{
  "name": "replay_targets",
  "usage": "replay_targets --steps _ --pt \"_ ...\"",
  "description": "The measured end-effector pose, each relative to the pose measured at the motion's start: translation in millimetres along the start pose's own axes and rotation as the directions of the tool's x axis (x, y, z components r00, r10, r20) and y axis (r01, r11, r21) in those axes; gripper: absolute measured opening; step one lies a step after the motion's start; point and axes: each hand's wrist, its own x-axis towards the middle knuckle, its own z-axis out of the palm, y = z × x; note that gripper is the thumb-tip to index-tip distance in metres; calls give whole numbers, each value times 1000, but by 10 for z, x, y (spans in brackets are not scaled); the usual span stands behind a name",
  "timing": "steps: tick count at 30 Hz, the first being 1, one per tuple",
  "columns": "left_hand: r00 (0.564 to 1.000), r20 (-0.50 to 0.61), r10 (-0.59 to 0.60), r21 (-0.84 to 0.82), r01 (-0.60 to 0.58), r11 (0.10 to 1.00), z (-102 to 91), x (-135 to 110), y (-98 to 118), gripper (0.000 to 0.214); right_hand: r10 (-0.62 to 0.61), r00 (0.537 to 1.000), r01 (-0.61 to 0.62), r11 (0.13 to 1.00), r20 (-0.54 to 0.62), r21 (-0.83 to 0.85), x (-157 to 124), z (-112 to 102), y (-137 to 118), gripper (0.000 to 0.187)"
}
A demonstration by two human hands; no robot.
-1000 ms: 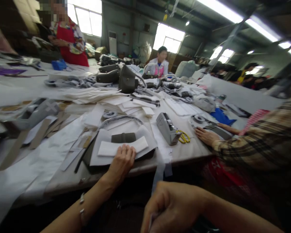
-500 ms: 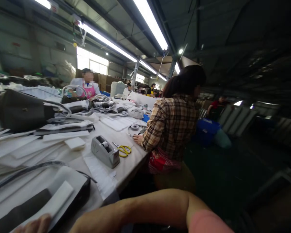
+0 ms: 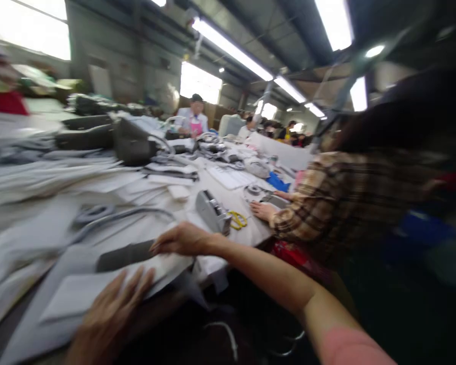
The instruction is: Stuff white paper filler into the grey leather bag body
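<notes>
My left hand (image 3: 112,304) rests with spread fingers on a white foam-like strip (image 3: 76,294) at the table's near edge. Just beyond it, my right hand (image 3: 182,239) reaches in from the right, its bent fingers pressed together at the right end of a dark grey flat piece (image 3: 125,255). Motion blur softens these fingertips. Both pieces lie on a larger pale grey panel (image 3: 66,263) that looks like part of a bag. A curved grey strap (image 3: 125,219) lies behind. Beyond my right hand stand a grey tape dispenser (image 3: 213,212) and yellow-handled scissors (image 3: 237,220).
At the right, a co-worker in a plaid shirt (image 3: 311,203) has both hands on the table. White sheets (image 3: 110,185) cover the left side, with a dark bag (image 3: 133,142) behind them. Another person in a pink apron (image 3: 196,125) sits farther back.
The view has swung left, so the table and co-worker appear farther right. Both my hands now show over the pale panel; before, only some fingers and my right arm were visible.
</notes>
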Motion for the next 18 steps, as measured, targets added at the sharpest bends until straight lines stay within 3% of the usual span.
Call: replay_targets --steps 4,9,16,18 --pt "986 158 -60 136 39 990 -120 -88 41 50 -85 991 45 935 -100 -351 537 121 361 16" --pt "981 173 -91 103 74 992 -99 -5 127 43 -156 983 94 873 -91 -479 1067 142 651 14" --pt "982 125 -138 85 128 988 -97 -35 134 43 -230 973 182 785 -6 -592 1335 43 976 11" --pt "980 119 -159 75 151 986 -96 -26 132 46 -232 972 168 777 -29 -607 1325 23 1044 25"
